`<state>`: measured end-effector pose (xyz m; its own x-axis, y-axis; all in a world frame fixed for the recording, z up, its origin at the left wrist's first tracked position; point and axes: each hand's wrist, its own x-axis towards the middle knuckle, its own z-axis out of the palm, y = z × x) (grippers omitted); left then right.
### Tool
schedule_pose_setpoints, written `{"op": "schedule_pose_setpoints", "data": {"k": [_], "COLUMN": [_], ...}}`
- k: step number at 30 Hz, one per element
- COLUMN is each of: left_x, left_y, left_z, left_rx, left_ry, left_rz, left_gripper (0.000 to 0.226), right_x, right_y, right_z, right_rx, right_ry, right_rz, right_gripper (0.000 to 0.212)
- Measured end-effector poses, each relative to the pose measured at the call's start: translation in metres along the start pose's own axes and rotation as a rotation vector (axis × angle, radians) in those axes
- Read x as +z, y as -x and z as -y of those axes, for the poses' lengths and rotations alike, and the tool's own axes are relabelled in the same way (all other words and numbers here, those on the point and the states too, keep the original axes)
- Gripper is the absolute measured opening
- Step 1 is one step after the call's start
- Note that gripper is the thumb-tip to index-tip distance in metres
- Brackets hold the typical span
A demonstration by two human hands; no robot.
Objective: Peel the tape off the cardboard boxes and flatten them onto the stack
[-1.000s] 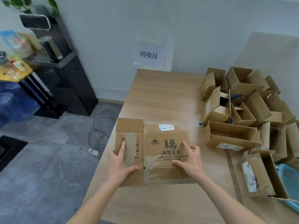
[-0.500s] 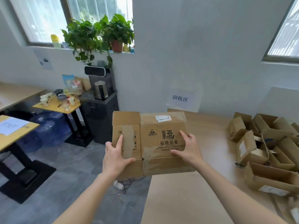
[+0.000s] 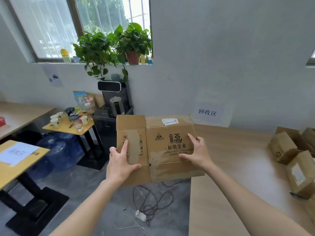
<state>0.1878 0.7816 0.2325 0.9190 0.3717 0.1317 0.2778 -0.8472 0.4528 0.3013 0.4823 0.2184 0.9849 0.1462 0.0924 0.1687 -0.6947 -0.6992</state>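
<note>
Both hands are gripping the flattened box, and we are holding it up in the air: our left hand is pinching its left panel, thumb along the lower fold, while our right hand is clamping the printed panel. We are keeping one grip on each side, probably so the sheet stays flat while we are carrying it. To the right of our grip the surface is bearing more boxes that look unflattened. We are judging the stack to be out of sight.
</note>
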Motion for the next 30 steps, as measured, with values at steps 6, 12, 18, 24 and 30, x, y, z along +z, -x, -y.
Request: {"op": "schedule_pose_setpoints", "data": {"k": [6, 12, 18, 24, 30], "left_x": [-0.004, 0.013, 0.055, 0.107, 0.155], "left_y": [-0.100, -0.170, -0.238, -0.314, -0.380], "left_z": [0.011, -0.003, -0.041, -0.094, -0.142], "left_rx": [0.031, 0.084, 0.174, 0.308, 0.440], "left_ry": [-0.060, -0.023, 0.033, 0.090, 0.140], "left_rz": [0.049, 0.095, 0.176, 0.284, 0.385], "left_gripper": [0.124, 0.124, 0.124, 0.122, 0.120], "right_x": [0.035, 0.031, 0.005, -0.024, -0.051], "right_y": [-0.076, -0.127, -0.171, -0.212, -0.249], "right_z": [0.015, 0.012, -0.014, -0.047, -0.077], "right_rx": [0.052, 0.109, 0.198, 0.336, 0.443], "right_ry": [-0.037, -0.048, 0.015, 0.075, 0.158], "right_rz": [-0.004, -0.035, -0.113, -0.215, -0.300], "right_gripper": [0.108, 0.107, 0.107, 0.108, 0.108]}}
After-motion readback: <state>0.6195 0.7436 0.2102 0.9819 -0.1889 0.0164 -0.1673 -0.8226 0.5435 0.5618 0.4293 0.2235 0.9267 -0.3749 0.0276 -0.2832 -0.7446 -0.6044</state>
